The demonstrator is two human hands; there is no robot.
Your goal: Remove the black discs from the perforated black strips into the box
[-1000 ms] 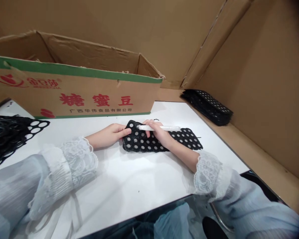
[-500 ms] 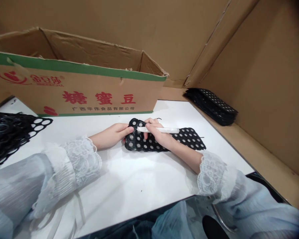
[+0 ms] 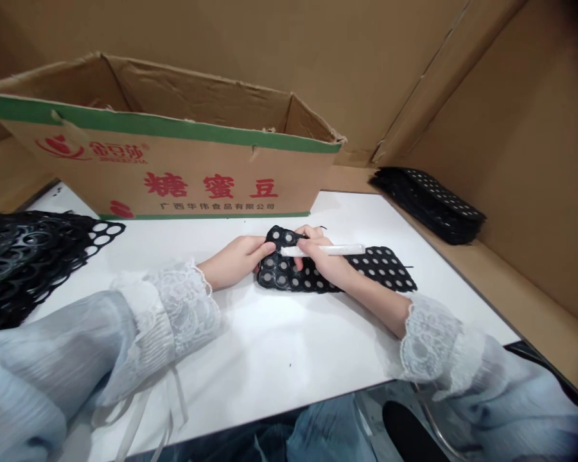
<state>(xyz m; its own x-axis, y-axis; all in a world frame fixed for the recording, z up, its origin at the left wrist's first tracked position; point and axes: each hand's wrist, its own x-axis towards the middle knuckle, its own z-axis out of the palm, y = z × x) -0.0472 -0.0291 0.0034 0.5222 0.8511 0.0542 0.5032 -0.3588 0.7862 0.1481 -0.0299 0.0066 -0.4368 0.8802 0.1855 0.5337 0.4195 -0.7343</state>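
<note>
A black sheet with round holes [image 3: 380, 266] lies on the white table [image 3: 279, 346] in front of me. My right hand [image 3: 324, 256] rests on it and grips a white pen-like tool [image 3: 334, 249], its tip pointing left at a hole near the sheet's left end. My left hand [image 3: 238, 258] lies beside the sheet's left end, its fingertips pressed together on that edge. Both wrists wear white lace cuffs.
An open cardboard box [image 3: 173, 173] with a green stripe and red lettering stands behind the sheet. A pile of black perforated sheets [image 3: 24, 256] lies at the far left. Another stack of black sheets [image 3: 431, 202] sits at the back right on a cardboard ledge. Cardboard walls enclose the table.
The view has shifted, so everything sits a little further right in the picture. The pen tip has crept slightly along the sheet's left end. Both hands keep their hold.
</note>
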